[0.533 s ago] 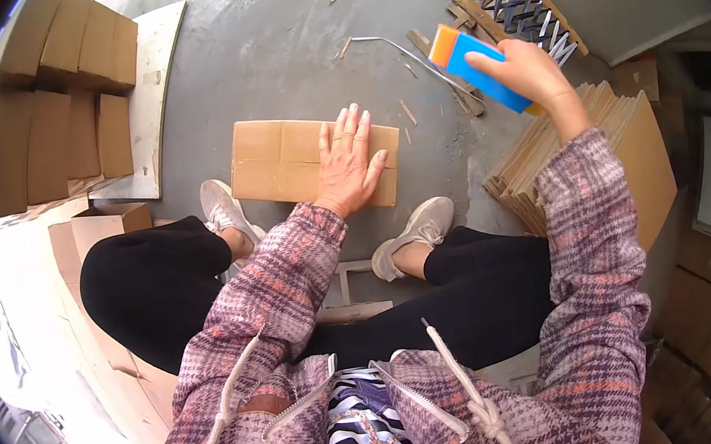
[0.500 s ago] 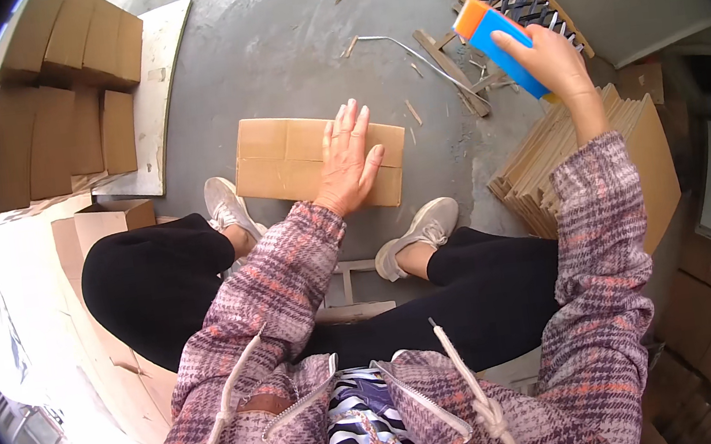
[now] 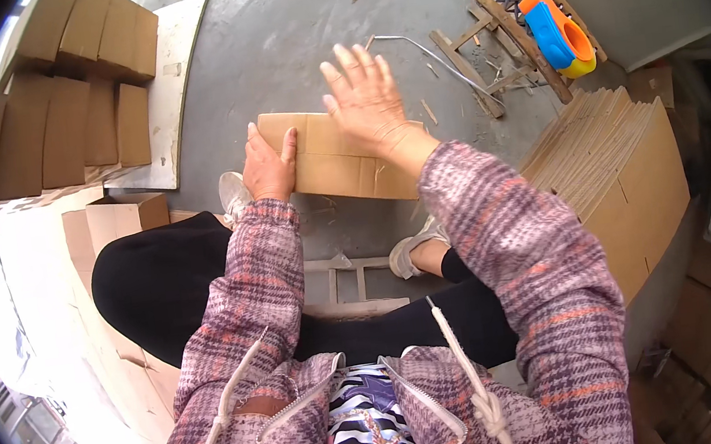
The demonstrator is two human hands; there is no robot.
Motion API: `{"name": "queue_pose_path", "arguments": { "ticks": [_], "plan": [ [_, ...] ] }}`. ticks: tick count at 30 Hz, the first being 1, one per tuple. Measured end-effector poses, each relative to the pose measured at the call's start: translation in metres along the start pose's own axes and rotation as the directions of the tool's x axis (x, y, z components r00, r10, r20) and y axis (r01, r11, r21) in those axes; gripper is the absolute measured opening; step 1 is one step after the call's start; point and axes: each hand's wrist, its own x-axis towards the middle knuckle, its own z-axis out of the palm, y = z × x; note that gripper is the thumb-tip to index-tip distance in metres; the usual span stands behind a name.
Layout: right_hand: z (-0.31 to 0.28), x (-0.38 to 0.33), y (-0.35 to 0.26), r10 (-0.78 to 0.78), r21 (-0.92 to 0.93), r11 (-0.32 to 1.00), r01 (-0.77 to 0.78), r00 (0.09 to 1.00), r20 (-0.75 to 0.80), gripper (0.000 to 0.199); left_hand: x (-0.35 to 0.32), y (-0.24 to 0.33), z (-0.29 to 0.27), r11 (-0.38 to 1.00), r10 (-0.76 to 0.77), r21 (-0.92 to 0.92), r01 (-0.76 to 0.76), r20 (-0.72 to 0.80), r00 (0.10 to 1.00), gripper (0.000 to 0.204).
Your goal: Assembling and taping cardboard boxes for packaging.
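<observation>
A closed brown cardboard box (image 3: pixel 335 167) lies between my feet, its long side running left to right. Around its left end my left hand (image 3: pixel 269 166) is closed, with the thumb on the top face. My right hand (image 3: pixel 365 101) is raised over the box's far right part with its fingers apart and nothing in them. It hides some of the top; whether its palm touches the board I cannot tell. A blue and orange tape dispenser (image 3: pixel 546 28) with a yellow part rests on a wooden frame (image 3: pixel 519 33) at the upper right, out of both hands.
Flattened cartons (image 3: pixel 623 162) stand in a thick stack at my right. Made-up boxes (image 3: pixel 52 135) are piled at the left, beside a pale board (image 3: pixel 179 84). A small open box (image 3: pixel 128 214) sits near my left knee. Wood scraps and a bent metal rod (image 3: pixel 433 57) lie on the floor.
My right hand has let go of the tape dispenser on the wooden frame and come left over the box. My left hand has shifted from the box's top to its left end.
</observation>
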Motion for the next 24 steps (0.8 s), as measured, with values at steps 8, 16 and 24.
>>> {"name": "queue_pose_path", "arguments": {
  "ticks": [8, 16, 24],
  "plan": [
    [0.025, -0.078, 0.012, 0.457, -0.048, 0.887, -0.460, 0.887, -0.065, 0.060, 0.014, -0.004, -0.017, 0.974, -0.224, 0.018, 0.224, 0.170, 0.960, 0.074],
    [0.072, -0.123, 0.057, 0.537, 0.804, -0.493, -0.332, 0.611, 0.582, 0.069, 0.032, -0.048, 0.002, 0.681, -0.205, -0.550, 0.482, 0.490, 0.848, 0.071],
    [0.144, -0.159, 0.100, 0.543, 0.752, -0.587, -0.299, 0.543, 0.640, 0.064, 0.035, -0.044, 0.019, 0.237, -0.051, -0.672, 0.701, 0.712, 0.700, 0.053]
  ]
}}
